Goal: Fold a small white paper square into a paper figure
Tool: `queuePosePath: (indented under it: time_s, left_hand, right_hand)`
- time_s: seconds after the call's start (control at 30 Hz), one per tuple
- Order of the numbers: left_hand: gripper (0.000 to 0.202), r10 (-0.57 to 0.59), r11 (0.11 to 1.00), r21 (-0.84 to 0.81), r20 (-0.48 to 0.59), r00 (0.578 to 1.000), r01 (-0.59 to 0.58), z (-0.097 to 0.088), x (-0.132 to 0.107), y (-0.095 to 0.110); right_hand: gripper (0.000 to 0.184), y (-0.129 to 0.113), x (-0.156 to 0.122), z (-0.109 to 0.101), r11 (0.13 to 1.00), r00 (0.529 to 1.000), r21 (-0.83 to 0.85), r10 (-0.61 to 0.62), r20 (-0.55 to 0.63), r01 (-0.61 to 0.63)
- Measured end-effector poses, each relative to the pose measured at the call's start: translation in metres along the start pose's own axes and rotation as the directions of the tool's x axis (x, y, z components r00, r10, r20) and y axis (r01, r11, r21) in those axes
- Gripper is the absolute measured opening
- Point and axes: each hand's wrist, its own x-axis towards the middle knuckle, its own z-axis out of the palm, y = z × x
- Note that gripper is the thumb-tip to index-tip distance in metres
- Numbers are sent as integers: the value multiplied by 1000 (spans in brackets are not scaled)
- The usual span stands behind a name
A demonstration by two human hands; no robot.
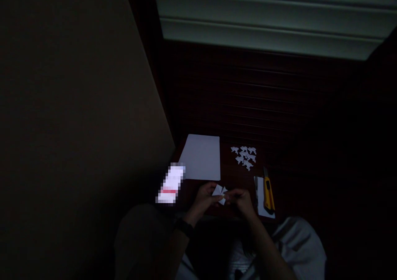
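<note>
Between my two hands is a small piece of folded white paper (219, 191), with creased flaps standing up from it. My left hand (205, 195) grips its left side, thumb on top. Thumb and fingers of my right hand (238, 198) pinch the paper's right edge. Beyond my hands lies a stack of white paper sheets (203, 158). To its right, several small folded paper figures (245, 156) sit in a loose cluster. The dim light hides the finer folds.
A yellow utility knife (269, 193) lies on a white paper strip (259, 195) at the dark table's right edge. A lit, pixelated screen (170, 185) is at the left. A wall (77, 85) rises on the left, and slatted panels (263, 15) stand behind.
</note>
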Motion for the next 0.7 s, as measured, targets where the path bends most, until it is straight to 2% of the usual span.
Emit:
queuePosePath:
  time_s: [0.5, 0.7]
  left_hand:
    - [31, -55, 998, 40, -47, 997, 57, -4, 4, -12]
    - [29, -82, 995, 46, -48, 995, 84, -7, 5, -15]
  right_hand:
    - [14, -10, 0, -6, 988, 987, -137, -48, 156, 69]
    - [16, -8, 0, -6, 997, 985, -76, 10, 172, 4]
